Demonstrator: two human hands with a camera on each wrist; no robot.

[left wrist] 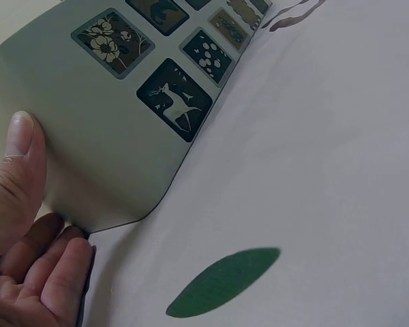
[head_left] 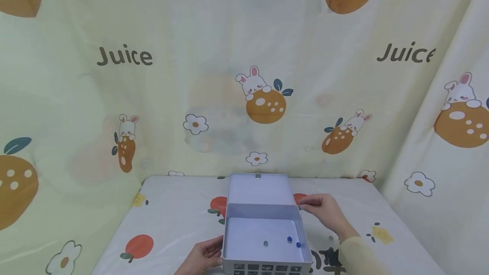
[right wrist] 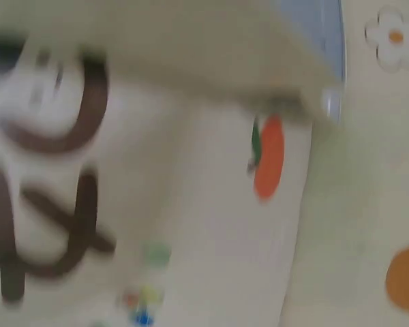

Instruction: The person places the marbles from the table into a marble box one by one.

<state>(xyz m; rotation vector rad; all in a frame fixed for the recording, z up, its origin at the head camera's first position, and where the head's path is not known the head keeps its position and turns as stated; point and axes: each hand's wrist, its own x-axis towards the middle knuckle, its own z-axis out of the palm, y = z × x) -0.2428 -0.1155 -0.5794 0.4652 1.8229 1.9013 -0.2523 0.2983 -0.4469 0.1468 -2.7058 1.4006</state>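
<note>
A white metal box (head_left: 261, 211) stands with its hinged lid (head_left: 258, 189) folded back. On its floor lie a pale green bead (head_left: 265, 243), a dark blue bead (head_left: 289, 239) and a blue bead (head_left: 298, 245), small and round. My left hand (head_left: 202, 256) holds the box at its left front corner; in the left wrist view the thumb (left wrist: 20, 157) lies along the wall and the fingers curl by the bottom edge. My right hand (head_left: 324, 213) is just beyond the right rim, thumb and fingertips together; whether something small is between them is unclear. The right wrist view does not show that hand.
Right of the box, a pale green bead (head_left: 330, 238) lies on the printed white tablecloth (head_left: 183, 224). Blurred in the right wrist view are a green bead (right wrist: 157, 253) and a blue bead (right wrist: 143, 317) with other coloured ones. A patterned curtain (head_left: 214, 54) hangs behind.
</note>
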